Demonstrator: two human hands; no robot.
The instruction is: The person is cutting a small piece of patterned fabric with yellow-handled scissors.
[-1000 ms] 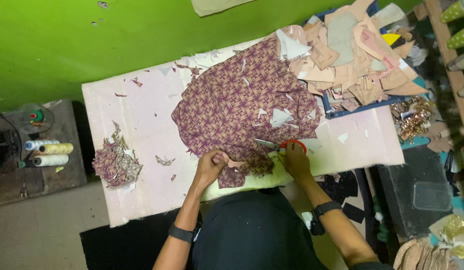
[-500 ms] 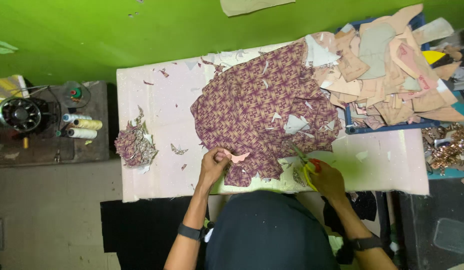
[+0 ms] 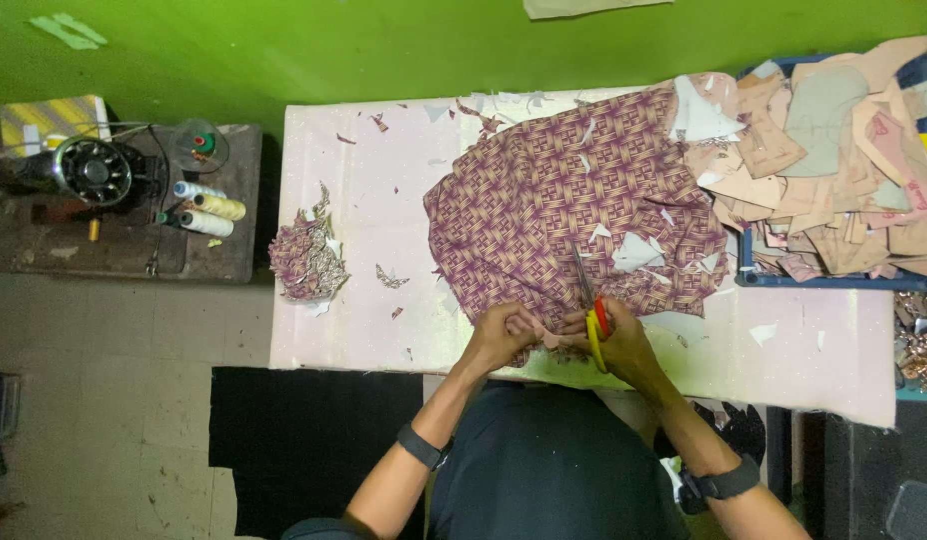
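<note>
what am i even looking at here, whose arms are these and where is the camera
The camera sits on a person's head and looks straight down, so the two arms at the bottom are that person's own. They work at a pale pink table. On it lies a large piece of purple patterned fabric. The right hand holds scissors with yellow and red handles, blades on the fabric's near edge. The left hand pinches that edge just beside them. A heap of fabric scraps lies at the table's left, and a stack of tan cut-out pieces at the right. A side table at the left holds thread spools.
</note>
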